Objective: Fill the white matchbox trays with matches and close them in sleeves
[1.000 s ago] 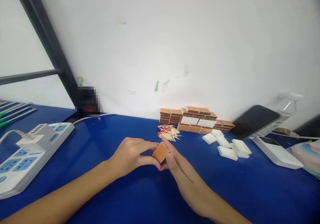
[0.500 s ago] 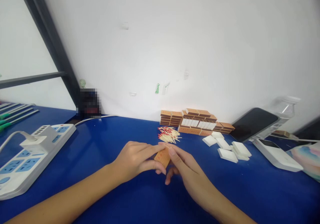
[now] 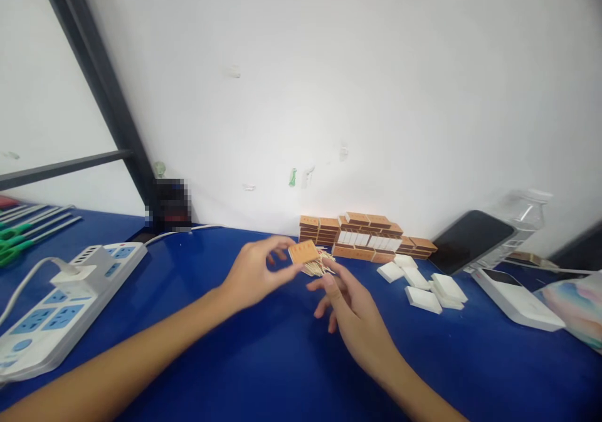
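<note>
Currently holding an orange matchbox (image 3: 303,252) in left hand (image 3: 251,271), pinched between thumb at near edge and fingers at left end, printed face tilted up toward camera. In view, overlapping match pile (image 3: 314,270) on blue desk (image 3: 263,359), with pale sticks poking out below and to the right; can't tell if box and sticks touch. Right hand (image 3: 360,318) apart from box, just to its lower right, with fingers parted and loosely curled, thumb near index tip. Close to match pile as well; contact unclear. Just behind, stacked matchboxes (image 3: 357,254) in front of white wall (image 3: 376,64), with a row of white faces mid-stack. To the right, flat white boxes (image 3: 423,298), loosely scattered, some overlapping. Further right, dark-screened phone (image 3: 473,241) propped up at a slant beside clear bottle (image 3: 529,212), plus white device (image 3: 522,300) with small dark display. On left side, white power strip (image 3: 44,340) with blue sockets and plugged-in adapter (image 3: 89,270); green-handled tools (image 3: 14,246) beyond.
</note>
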`<state>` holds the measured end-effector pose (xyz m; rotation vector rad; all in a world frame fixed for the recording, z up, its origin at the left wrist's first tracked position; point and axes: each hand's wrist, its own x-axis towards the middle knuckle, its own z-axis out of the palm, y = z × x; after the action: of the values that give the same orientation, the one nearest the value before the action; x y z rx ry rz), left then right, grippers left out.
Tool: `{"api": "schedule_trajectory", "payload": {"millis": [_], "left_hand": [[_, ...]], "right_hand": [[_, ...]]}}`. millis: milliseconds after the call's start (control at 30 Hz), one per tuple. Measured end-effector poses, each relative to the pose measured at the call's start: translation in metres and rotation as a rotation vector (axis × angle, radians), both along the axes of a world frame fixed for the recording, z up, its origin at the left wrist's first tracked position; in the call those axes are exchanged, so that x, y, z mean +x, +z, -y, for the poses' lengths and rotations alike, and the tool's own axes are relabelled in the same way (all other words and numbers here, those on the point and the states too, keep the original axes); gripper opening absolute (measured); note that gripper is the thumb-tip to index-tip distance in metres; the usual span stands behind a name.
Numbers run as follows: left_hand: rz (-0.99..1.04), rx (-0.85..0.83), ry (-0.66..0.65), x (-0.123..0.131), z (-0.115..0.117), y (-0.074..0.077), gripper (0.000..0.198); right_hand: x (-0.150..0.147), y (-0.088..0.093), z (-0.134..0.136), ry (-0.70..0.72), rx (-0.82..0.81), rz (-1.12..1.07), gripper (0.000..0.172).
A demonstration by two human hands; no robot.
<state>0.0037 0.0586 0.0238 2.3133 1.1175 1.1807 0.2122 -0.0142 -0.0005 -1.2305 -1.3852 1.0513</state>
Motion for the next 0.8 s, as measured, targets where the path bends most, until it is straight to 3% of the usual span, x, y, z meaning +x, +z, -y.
{"api": "schedule_trajectory", "payload": {"millis": [167, 300, 533, 800], "left_hand": [[-0.134, 0.1, 0.023, 0.011, -0.076, 0.027, 0.036], [-0.211, 0.135, -0.039, 0.038, -0.108, 0.031, 0.025], [-0.297, 0.186, 0.012, 0.069, -0.118, 0.021, 0.018], [-0.297, 0.185, 0.302, 0.067, -0.099, 0.021, 0.039]], "right_hand": [[0.023, -0.009, -0.017, -0.117, 0.248, 0.5, 0.048], [0.027, -0.01, -0.021, -0.097, 0.357, 0.694, 0.038], [0.025, -0.006, -0.018, -0.061, 0.472, 0.833, 0.033], [0.028, 0.004, -0.017, -0.045, 0.462, 0.907, 0.035]]}}
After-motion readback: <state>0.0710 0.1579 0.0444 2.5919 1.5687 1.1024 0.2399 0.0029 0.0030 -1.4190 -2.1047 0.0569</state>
